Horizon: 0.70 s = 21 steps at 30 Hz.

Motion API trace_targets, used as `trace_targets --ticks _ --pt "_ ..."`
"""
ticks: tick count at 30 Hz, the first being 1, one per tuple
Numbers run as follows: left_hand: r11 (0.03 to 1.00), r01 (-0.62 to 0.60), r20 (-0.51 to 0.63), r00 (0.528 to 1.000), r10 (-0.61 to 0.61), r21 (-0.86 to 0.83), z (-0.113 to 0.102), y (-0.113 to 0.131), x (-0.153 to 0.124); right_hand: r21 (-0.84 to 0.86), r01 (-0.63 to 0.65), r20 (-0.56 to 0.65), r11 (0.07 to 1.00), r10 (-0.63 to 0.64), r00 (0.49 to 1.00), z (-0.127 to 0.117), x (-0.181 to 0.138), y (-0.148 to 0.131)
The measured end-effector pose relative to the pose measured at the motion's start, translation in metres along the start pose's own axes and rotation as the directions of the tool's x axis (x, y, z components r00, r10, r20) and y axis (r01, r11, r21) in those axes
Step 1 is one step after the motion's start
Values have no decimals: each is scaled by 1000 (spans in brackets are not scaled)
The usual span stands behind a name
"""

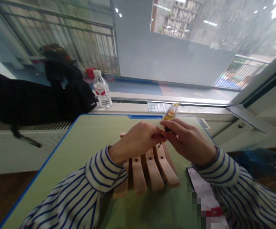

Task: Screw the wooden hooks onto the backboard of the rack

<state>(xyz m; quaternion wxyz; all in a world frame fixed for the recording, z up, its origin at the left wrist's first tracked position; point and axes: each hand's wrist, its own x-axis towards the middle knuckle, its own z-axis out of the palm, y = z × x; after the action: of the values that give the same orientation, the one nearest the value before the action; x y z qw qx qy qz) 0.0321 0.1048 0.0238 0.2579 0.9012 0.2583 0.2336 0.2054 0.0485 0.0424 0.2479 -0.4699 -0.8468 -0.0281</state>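
Observation:
Several curved wooden slats with drilled holes, one of them a slat (155, 173) near the middle, lie side by side beneath my hands. They form a small wooden frame whose far part is covered by my left hand. My left hand (138, 138) reaches across the slats with its fingertips pinched together; what they grip is hidden. Opposite it, my right hand (191, 138) is closed, its thumb and fingers around what looks like a screwdriver (172, 111) with a clear yellow handle. The tool's lower end is hidden by the fingers. A dark screw (159, 145) shows in the wood just below.
The light green table (80, 140) has a blue edge. A phone-like flat object (203, 187) lies by my right sleeve. On the window sill stand a water bottle (102, 90) and a white gridded sheet (158, 107). Black bags (40, 98) rest at the left.

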Motion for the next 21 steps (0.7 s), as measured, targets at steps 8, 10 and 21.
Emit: trace_targets --ticks 8,10,21 --pt "999 -4 13 1000 4 49 3 -6 -1 -62 -56 -33 997 54 998 5 -4 -3" --pt "996 11 -2 1000 -11 86 4 -7 0 -73 -69 -22 995 68 997 5 -3 -5" --pt "998 67 -39 997 -67 -9 1 2 1 -47 -36 28 998 37 999 -8 -2 -7"
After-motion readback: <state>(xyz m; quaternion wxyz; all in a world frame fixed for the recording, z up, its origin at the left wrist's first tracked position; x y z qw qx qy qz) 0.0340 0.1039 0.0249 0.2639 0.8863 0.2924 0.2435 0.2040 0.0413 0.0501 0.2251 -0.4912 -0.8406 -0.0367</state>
